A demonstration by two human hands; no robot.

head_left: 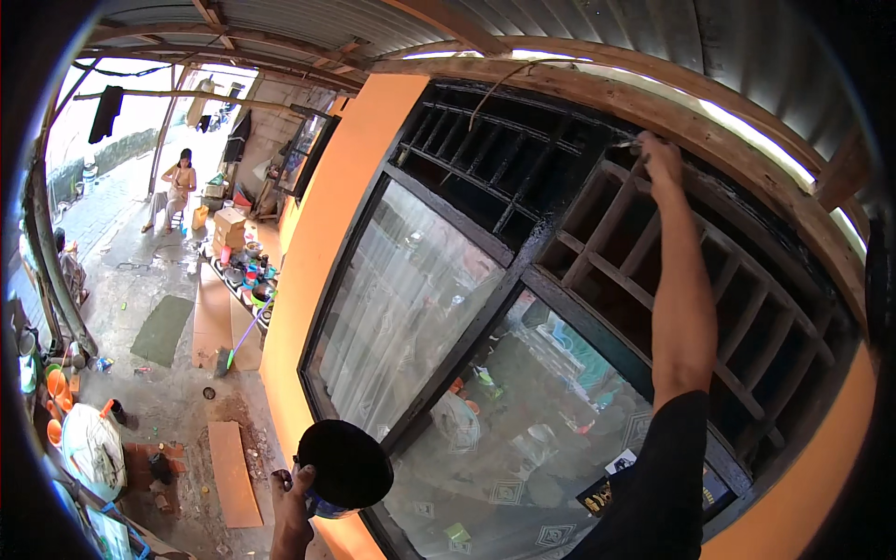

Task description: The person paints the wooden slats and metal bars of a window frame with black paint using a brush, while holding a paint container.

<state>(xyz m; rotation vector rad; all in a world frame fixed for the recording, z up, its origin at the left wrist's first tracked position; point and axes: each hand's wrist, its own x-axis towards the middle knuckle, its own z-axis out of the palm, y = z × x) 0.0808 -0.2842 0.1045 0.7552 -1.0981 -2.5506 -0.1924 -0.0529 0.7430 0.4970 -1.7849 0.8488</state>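
Note:
My left hand grips the side of a round can of black paint, whose dark open mouth faces me. High on the right, my right hand is closed round a paintbrush, most of it hidden by the fingers. The brush is at the top rail of a wooden window frame. The left lattice and the middle post look glossy black, while the right lattice is a duller grey-brown. Below the lattices are two glass panes, the left one with a pale curtain behind it.
An orange wall surrounds the window under a wooden beam and corrugated roofing. At left, cluttered pots stand on a low table. Another person sits farther off. A board and a covered tub are on the ground.

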